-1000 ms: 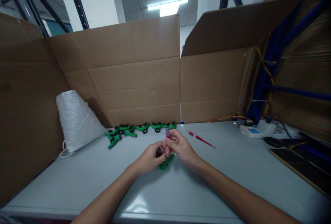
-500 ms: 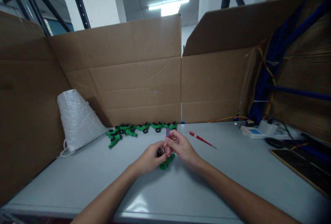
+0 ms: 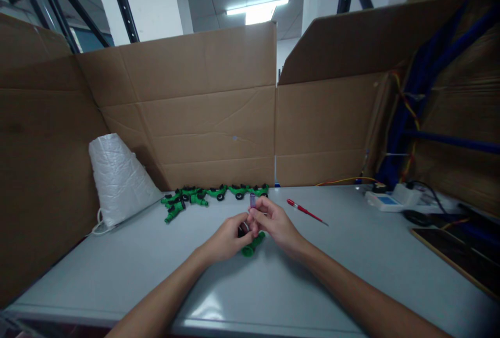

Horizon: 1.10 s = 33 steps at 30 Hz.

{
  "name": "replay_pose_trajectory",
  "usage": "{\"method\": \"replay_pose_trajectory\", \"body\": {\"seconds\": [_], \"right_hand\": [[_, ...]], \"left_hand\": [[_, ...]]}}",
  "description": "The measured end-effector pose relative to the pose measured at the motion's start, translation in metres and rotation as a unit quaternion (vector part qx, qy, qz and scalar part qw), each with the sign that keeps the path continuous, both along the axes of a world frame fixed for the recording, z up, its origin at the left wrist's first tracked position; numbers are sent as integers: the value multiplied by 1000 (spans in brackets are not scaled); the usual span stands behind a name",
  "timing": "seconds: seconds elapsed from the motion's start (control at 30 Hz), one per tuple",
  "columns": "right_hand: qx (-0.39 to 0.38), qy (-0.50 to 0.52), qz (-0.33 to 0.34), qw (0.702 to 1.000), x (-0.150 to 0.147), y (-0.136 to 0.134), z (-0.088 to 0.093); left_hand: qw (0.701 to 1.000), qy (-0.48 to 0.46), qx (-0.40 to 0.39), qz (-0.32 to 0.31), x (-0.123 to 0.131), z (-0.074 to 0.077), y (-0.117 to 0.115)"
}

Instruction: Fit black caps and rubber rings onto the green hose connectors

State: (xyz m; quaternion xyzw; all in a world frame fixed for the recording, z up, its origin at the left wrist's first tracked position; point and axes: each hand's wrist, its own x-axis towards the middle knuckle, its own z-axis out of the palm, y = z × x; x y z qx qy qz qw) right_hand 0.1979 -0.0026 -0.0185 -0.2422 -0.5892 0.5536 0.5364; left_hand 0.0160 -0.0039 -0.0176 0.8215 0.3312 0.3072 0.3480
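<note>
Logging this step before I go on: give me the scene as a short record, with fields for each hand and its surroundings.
left hand: holding a green piece
right hand: pinching a purple handle, upright
red screwdriver: lying right of the hands
green-and-black parts: along the back, mostly left of the hands
white bundle: far left, on the tabletop

Plastic-looking green piece (image 3: 249, 250), smooth glossy tabletop (image 3: 117, 265), matt creased cardboard panels (image 3: 207, 114), wrinkled shiny white bag (image 3: 119, 184).
</note>
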Motion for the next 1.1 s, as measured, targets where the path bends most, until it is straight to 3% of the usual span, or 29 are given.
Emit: {"method": "replay_pose_trajectory", "body": {"seconds": [1.1], "right_hand": [[2,3,8,1000,-1,3,-3]], "left_hand": [[1000,0,-3,-4,-1,-1,1]]}}
